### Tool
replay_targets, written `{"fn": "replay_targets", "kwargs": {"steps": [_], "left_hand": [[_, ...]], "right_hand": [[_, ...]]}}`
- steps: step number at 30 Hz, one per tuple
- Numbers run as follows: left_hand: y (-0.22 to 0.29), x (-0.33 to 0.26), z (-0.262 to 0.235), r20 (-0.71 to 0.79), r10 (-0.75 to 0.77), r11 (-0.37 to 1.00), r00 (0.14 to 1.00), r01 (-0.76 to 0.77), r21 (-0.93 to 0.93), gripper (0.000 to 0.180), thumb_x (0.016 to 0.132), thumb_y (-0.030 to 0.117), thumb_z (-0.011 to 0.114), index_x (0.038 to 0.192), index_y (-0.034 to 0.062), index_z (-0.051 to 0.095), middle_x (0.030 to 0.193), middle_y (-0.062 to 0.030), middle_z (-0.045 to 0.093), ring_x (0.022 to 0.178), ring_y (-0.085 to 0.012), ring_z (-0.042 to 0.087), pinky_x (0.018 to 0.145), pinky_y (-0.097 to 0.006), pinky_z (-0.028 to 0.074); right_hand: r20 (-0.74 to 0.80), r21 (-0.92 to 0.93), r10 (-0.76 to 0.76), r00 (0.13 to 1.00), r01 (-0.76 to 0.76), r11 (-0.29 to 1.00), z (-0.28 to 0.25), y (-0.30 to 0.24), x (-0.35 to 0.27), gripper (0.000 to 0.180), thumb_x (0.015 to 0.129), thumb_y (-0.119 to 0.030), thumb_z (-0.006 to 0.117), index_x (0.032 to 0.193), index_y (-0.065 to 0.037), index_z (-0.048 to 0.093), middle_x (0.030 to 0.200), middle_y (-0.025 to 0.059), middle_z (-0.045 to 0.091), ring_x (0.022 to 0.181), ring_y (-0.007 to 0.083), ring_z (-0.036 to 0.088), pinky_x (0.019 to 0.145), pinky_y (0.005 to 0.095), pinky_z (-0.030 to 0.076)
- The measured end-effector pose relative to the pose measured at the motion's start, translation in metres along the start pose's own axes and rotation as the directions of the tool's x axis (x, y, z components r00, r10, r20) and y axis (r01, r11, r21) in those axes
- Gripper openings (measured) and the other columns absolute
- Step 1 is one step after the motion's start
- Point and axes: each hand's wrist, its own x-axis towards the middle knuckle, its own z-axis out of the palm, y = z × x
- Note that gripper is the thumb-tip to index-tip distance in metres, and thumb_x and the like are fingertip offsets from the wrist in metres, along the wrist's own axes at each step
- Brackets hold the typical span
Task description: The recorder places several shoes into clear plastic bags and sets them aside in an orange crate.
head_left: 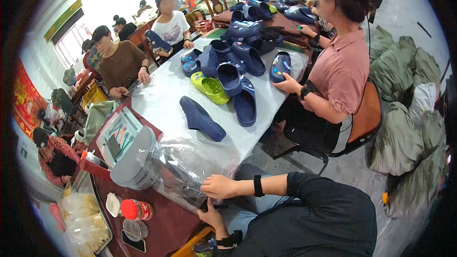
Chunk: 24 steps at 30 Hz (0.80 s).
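Note:
A crumpled clear plastic bag lies across the near table corner, with something dark showing through it that I cannot make out. My right hand is closed on the bag's near end, fingers bent over the film. Just below it, my left hand grips the same end with its thumb raised; its fingers are partly hidden. Beyond the bag, a single navy clog rests on the white table covering. A pile of navy clogs with a lime-green clog stands farther back.
A grey scale stands left of the bag. Nearby are a red-lidded jar, a phone and a tray of bagged small parts. At right, a co-worker's hand holds a navy clog; stuffed sacks line the wall.

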Motion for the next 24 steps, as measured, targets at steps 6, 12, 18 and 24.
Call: {"fn": "replay_targets", "kwargs": {"steps": [6,12,18,24], "left_hand": [[0.003,-0.002,-0.001,-0.150,0.081,0.993,0.985,-0.067,0.093,0.058,0.079,0.012,0.071,0.123,-0.0138,0.042,0.118,-0.0225,0.054,0.105,-0.0270,0.052,0.092,-0.037,0.040],[0.000,0.003,-0.006,-0.044,0.115,0.955,0.992,-0.098,0.281,0.058,0.077,0.013,0.073,0.119,-0.0157,0.045,0.117,-0.0248,0.054,0.104,-0.0287,0.052,0.092,-0.036,0.039],[-0.007,0.008,-0.015,0.050,0.112,0.970,0.992,-0.120,0.210,0.042,0.076,0.013,0.074,0.103,-0.0127,0.053,0.102,-0.0196,0.061,0.090,-0.0266,0.055,0.086,-0.036,0.042],[-0.017,0.012,-0.015,0.037,0.157,0.978,0.987,-0.161,0.133,0.038,0.076,0.012,0.073,0.100,-0.0107,0.054,0.100,-0.0173,0.061,0.088,-0.0244,0.055,0.084,-0.035,0.042]], "right_hand": [[0.013,0.082,0.092,0.996,-0.093,0.992,-0.023,0.027,-0.016,0.034,0.077,-0.012,0.057,0.110,-0.005,0.056,0.105,0.0152,0.059,0.094,0.0334,0.057,0.080,0.0428,0.046],[-0.588,0.002,0.540,0.602,-0.667,0.745,-0.198,0.189,-0.024,0.062,0.077,-0.010,0.051,0.137,-0.013,0.035,0.089,0.0238,0.064,0.083,0.0384,0.062,0.074,0.0470,0.049],[-0.728,-0.212,0.628,0.275,-0.961,0.175,-0.325,0.245,-0.087,0.063,0.074,-0.024,0.063,0.129,-0.005,0.039,0.112,0.0233,0.056,0.101,0.0400,0.056,0.084,0.0468,0.048],[-0.791,-0.381,0.326,0.518,-0.833,0.401,-0.290,0.190,-0.161,0.053,0.081,-0.023,0.059,0.126,0.001,0.045,0.123,0.0171,0.050,0.116,0.0332,0.048,0.093,0.0414,0.041]]}}
